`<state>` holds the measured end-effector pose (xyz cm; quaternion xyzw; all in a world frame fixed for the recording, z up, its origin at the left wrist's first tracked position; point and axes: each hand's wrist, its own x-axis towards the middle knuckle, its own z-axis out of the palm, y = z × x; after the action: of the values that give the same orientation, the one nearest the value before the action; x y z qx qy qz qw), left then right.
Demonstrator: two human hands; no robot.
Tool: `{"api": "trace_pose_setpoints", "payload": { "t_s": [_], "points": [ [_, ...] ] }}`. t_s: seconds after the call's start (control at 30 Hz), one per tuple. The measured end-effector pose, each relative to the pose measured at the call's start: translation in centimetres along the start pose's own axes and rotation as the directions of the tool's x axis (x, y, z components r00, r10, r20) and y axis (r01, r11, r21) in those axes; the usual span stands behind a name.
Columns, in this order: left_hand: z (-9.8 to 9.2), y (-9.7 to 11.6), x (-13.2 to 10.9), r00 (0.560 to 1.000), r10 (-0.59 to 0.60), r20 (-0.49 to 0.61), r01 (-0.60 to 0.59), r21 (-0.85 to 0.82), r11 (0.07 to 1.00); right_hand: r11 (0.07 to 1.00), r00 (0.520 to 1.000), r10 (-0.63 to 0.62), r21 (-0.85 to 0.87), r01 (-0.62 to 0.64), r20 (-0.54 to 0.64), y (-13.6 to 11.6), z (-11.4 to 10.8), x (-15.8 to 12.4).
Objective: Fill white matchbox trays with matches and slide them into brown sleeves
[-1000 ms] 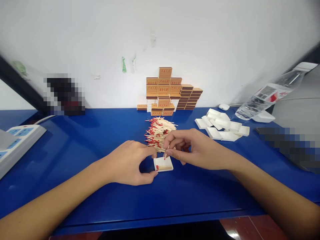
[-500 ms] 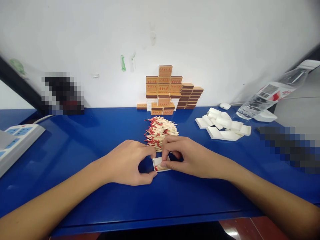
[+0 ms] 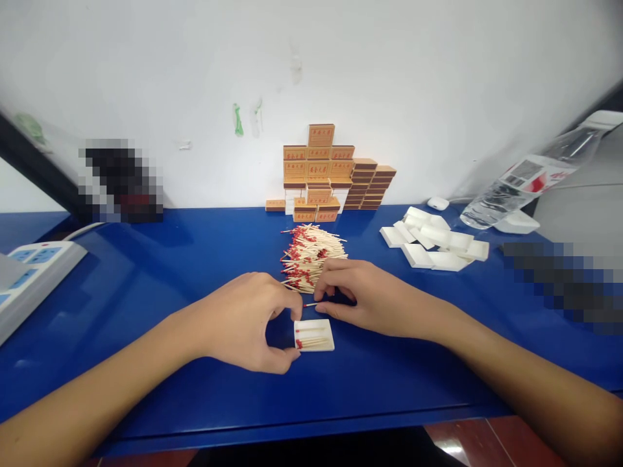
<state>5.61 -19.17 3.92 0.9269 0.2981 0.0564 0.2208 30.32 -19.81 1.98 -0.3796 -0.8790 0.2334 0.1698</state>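
A white matchbox tray (image 3: 327, 325) lies on the blue table, several red-headed matches inside it. My left hand (image 3: 253, 321) grips the tray's left end between thumb and forefinger. Just behind the tray, the fingertips of my right hand (image 3: 363, 295) pinch a single match (image 3: 310, 304), its red head pointing left. The right hand is apart from the tray. Beyond my hands sits a heap of loose matches (image 3: 311, 253), partly hidden by the right fingers.
Orange matchboxes (image 3: 318, 170) stand stacked against the wall. White trays (image 3: 433, 240) lie piled at right, before a leaning plastic bottle (image 3: 525, 175) and a small white case (image 3: 438, 203). A power strip (image 3: 43, 279) is at left on the blue table (image 3: 233, 415).
My right hand has moved from over the tray back toward the heap and now pinches a match. The tray and my left hand have shifted slightly nearer to me.
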Motion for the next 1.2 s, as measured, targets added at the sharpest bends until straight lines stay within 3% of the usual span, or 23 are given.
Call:
{"api": "trace_pose_setpoints", "payload": {
  "t_s": [0.1,0.27,0.47,0.7,1.2],
  "points": [
    [-0.1,0.0,0.1,1.000,-0.007,0.002,0.007,0.008,1.000,1.000,0.999,0.013,-0.022,-0.013,0.036,0.2,0.0,-0.1],
    [-0.1,-0.1,0.2,1.000,-0.005,-0.029,0.006,0.026,1.000,1.000,1.000,0.007,0.012,-0.006,-0.024,-0.5,-0.7,-0.4],
    [0.1,-0.3,0.2,0.999,-0.026,-0.037,0.028,0.051,0.998,0.999,0.999,0.021,0.032,-0.022,0.027,-1.6,-0.2,-0.6],
    [0.1,-0.5,0.2,0.999,-0.015,-0.036,0.017,0.056,0.998,0.975,0.991,0.039,-0.212,-0.066,-0.127,0.4,0.3,0.1],
    [-0.2,-0.5,0.2,0.999,-0.002,-0.037,0.005,0.092,0.996,0.980,1.000,0.028,-0.195,-0.027,0.005,0.8,0.7,0.4]
  ]
}}
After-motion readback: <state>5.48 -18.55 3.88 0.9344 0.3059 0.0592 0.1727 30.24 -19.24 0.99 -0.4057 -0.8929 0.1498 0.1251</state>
